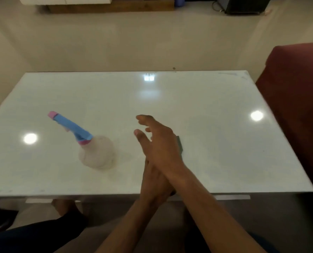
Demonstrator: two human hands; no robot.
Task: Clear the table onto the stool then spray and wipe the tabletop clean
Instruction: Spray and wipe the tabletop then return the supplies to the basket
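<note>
A translucent spray bottle (97, 154) with a blue and pink trigger head stands on the white glossy tabletop (216, 125), left of centre, its nozzle pointing far-left. My right hand (157, 141) hovers just right of the bottle, fingers spread, nothing in it. My left hand (154, 181) lies beneath my right forearm near the table's front edge, its fingers hidden. A dark grey object (179, 146) peeks out from behind my right hand, mostly covered, so I cannot tell what it is.
A maroon upholstered seat (294, 106) stands against the table's right side. Beige floor lies beyond the far edge, with a low wooden unit (111, 6) and a dark box (247, 4) at the back. My leg and foot (64, 207) show under the front edge.
</note>
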